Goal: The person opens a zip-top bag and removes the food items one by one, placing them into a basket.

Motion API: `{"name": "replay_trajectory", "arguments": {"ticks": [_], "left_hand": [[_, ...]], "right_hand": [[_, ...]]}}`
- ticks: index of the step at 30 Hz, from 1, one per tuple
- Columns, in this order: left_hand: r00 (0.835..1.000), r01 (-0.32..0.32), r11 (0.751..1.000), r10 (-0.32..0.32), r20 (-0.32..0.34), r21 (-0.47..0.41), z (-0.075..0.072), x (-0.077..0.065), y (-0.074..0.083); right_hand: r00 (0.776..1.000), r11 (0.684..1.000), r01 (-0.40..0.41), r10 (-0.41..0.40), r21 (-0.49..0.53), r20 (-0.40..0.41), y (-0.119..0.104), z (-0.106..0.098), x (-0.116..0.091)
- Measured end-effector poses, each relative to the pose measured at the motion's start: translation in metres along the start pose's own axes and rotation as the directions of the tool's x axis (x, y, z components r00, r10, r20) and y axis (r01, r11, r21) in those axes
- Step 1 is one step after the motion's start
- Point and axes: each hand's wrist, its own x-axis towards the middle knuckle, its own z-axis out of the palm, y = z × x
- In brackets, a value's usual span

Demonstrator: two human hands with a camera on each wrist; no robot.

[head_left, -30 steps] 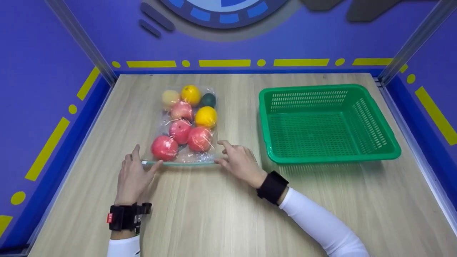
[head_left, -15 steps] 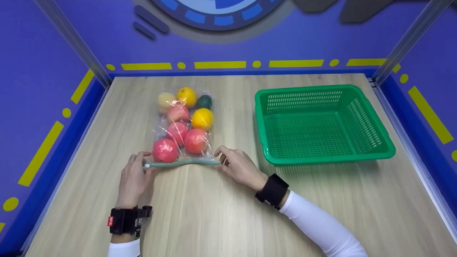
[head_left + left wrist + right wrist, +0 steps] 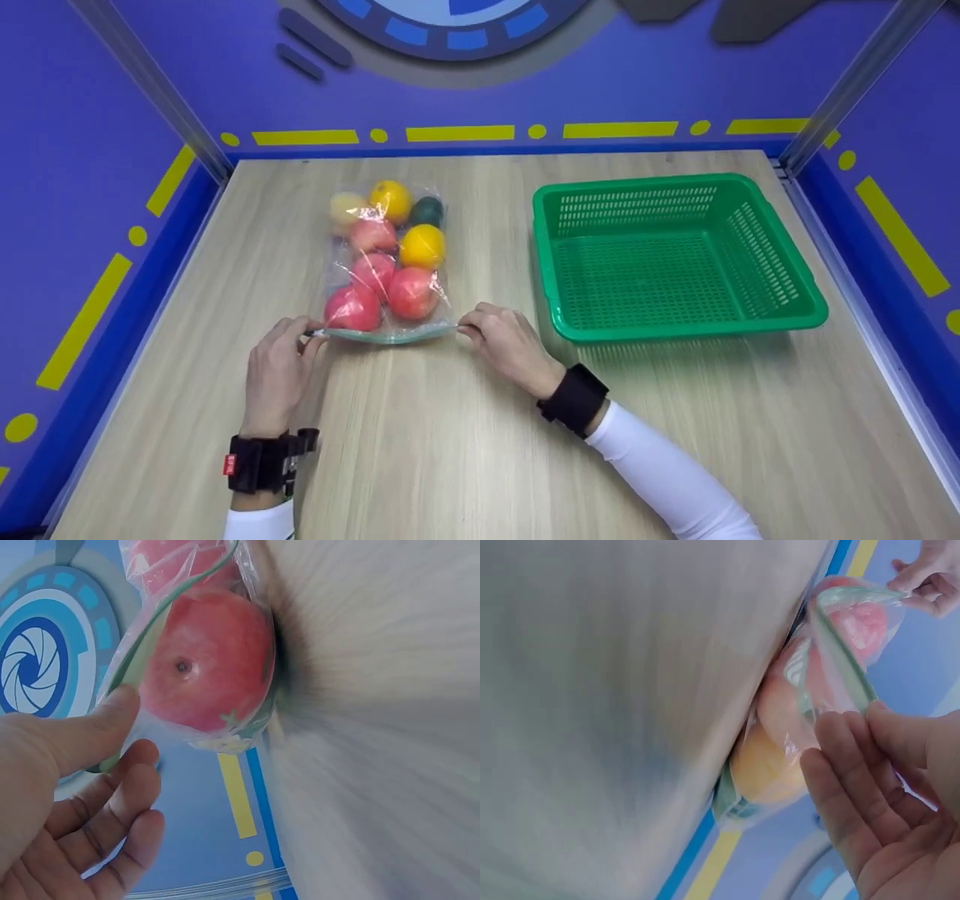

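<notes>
A clear zip bag (image 3: 390, 337) full of fruit lies on the table, its green-edged mouth toward me. Red apples (image 3: 412, 293), yellow-orange fruits (image 3: 422, 246), a pale yellow fruit (image 3: 349, 212) and a dark green one (image 3: 427, 212) show through the plastic. My left hand (image 3: 277, 371) pinches the mouth's left corner between thumb and fingers, by the white zip slider. At the other corner my right hand (image 3: 510, 346) pinches the edge of the bag. In the right wrist view the lifted zip edge (image 3: 844, 652) stands parted from its other side, so the mouth gapes.
A green slotted plastic basket (image 3: 559, 300) stands on the wooden table (image 3: 420, 450) to the right of the bag, with its bare bottom showing. Blue panels (image 3: 480, 97) with yellow dashes wall the table at the back and sides.
Both hands have closed their fingers on the bag's corners and raised its mouth edge a little. The edge now bows between them. The fruit stays in the bag.
</notes>
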Motion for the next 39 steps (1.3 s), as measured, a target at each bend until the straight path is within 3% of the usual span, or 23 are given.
{"name": "replay_trajectory", "arguments": {"ticks": [4, 10, 18, 23, 31, 39], "left_hand": [[0.997, -0.03, 1.0, 0.03, -0.074, -0.008, -0.004, 0.001, 0.008], [0.979, -0.102, 0.994, 0.094, -0.18, -0.036, -0.006, 0.004, 0.021], [0.94, -0.187, 0.98, 0.157, -0.304, -0.074, -0.018, 0.017, 0.041], [0.911, -0.216, 0.971, 0.162, -0.379, -0.105, -0.027, 0.028, 0.061], [0.864, -0.283, 0.948, 0.187, -0.466, -0.144, -0.045, 0.037, 0.088], [0.827, -0.361, 0.911, 0.214, -0.52, -0.2, -0.058, 0.039, 0.115]], "right_hand": [[0.995, 1.0, 0.012, -0.012, -0.008, -0.099, 0.002, -0.005, -0.003], [0.982, 0.997, 0.07, -0.075, -0.037, -0.173, -0.003, -0.019, -0.004], [0.956, 0.989, 0.119, -0.139, -0.09, -0.257, -0.021, -0.046, -0.002], [0.93, 0.986, 0.141, -0.163, -0.09, -0.33, -0.029, -0.071, -0.002], [0.877, 0.992, 0.125, -0.107, 0.009, -0.468, -0.022, -0.11, 0.002], [0.833, 0.97, 0.162, -0.037, 0.18, -0.552, -0.015, -0.139, -0.005]]}}
